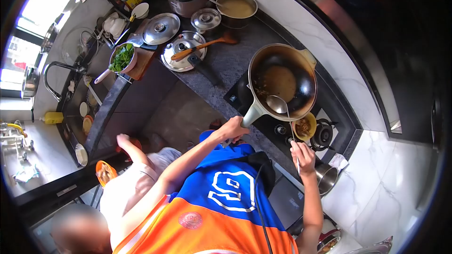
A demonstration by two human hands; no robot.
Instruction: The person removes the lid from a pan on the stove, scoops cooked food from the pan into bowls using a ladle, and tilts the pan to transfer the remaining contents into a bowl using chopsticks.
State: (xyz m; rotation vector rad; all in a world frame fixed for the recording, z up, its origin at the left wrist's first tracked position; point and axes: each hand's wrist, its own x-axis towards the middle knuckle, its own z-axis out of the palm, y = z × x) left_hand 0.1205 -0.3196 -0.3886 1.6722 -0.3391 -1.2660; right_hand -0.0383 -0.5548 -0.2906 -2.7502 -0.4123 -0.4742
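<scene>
My left hand (234,129) is closed around the pale handle of a wok (305,73). A little brown liquid with small bits lies in the bottom of the wok. Between the fingers of my right hand (302,156) is the thin handle of a metal ladle (277,104). The ladle's bowl is over the near inside edge of the wok. Just beside the wok's near rim, under the ladle's handle, a yellow bowl (308,132) holds pieces of brownish food.
A gas burner (323,134) is right of the yellow bowl, with a metal pot (326,178) nearer me. Lids, a wooden spatula (202,48), a pot of pale liquid (237,4) and a pan of greens (123,59) line the counter. Another person (136,174) is close on my left.
</scene>
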